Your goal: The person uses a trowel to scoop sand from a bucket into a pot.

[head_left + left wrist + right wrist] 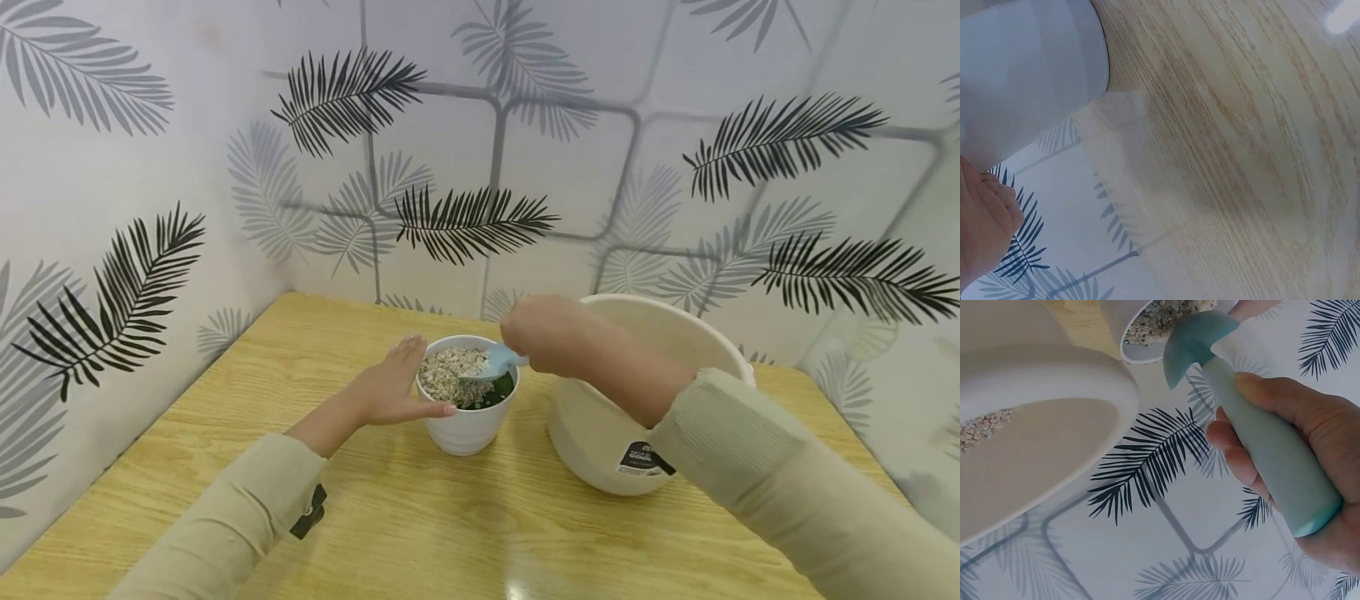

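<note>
A small white pot stands mid-table, holding pale gravel over a dark green filling. My left hand lies with straight fingers against the pot's left side; in the left wrist view the pot's wall is right beside my left hand. My right hand grips a light blue scoop whose bowl sits over the pot's gravel. The right wrist view shows my right hand curled round the scoop's handle, with the pot beyond the scoop's tip.
A large cream bowl with a black label stands right of the pot, under my right forearm; it holds some gravel. The wooden table fits into a corner of leaf-patterned walls at the left and back.
</note>
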A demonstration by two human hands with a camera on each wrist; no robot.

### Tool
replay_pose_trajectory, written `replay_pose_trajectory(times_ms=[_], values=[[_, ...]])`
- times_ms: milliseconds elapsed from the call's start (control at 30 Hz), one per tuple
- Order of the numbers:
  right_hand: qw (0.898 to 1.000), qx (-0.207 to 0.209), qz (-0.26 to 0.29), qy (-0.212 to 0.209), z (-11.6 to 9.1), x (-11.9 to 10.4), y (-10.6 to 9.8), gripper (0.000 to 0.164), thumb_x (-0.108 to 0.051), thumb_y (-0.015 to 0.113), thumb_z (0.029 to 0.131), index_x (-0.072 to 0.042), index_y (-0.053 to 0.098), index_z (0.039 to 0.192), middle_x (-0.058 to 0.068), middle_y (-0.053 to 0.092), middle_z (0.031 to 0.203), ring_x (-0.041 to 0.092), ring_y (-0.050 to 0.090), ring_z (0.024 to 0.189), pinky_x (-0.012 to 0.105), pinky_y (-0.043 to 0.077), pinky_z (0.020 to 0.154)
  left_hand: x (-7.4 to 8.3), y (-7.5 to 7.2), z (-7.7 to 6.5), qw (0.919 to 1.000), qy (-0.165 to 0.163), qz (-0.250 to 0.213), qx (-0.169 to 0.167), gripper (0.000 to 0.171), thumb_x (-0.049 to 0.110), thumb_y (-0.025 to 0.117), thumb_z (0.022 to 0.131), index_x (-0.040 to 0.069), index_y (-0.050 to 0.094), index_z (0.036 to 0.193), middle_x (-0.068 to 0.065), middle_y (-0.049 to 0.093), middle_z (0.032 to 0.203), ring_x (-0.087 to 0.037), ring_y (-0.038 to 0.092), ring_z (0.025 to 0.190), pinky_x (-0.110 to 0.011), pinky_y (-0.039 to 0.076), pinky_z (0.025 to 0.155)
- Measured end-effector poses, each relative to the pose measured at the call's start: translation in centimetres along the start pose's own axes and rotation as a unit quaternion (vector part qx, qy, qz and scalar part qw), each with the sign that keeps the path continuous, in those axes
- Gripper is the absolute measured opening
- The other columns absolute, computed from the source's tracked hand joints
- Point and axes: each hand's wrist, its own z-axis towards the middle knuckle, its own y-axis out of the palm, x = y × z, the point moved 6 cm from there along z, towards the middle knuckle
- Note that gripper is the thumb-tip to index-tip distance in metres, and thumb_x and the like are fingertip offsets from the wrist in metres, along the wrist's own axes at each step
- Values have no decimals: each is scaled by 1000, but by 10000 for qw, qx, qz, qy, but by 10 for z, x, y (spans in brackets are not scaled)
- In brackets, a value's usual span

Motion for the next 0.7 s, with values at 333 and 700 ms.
replay_pose_trajectory(times_ms=[333, 700], values=[[9998, 164, -38, -43, -8, 1, -4, 25, 3, 68, 73, -12, 53, 59, -1, 50, 61, 13, 39, 57, 21, 33, 48, 1, 0, 0, 10000, 38, 41, 24, 111, 67, 55, 79, -7, 7, 146, -25, 7, 154, -38, 9, 143, -48, 14, 117], [9997, 233, -54, -97, -11, 2, -1, 28, 4, 65, 73, -13, 49, 57, -2, 43, 58, 13, 33, 55, 20, 26, 48, 0, 1, -1, 10000, -6, 64, -30, 112, 70, 53, 78, -6, 5, 147, -23, 5, 154, -37, 7, 143, -48, 13, 117]])
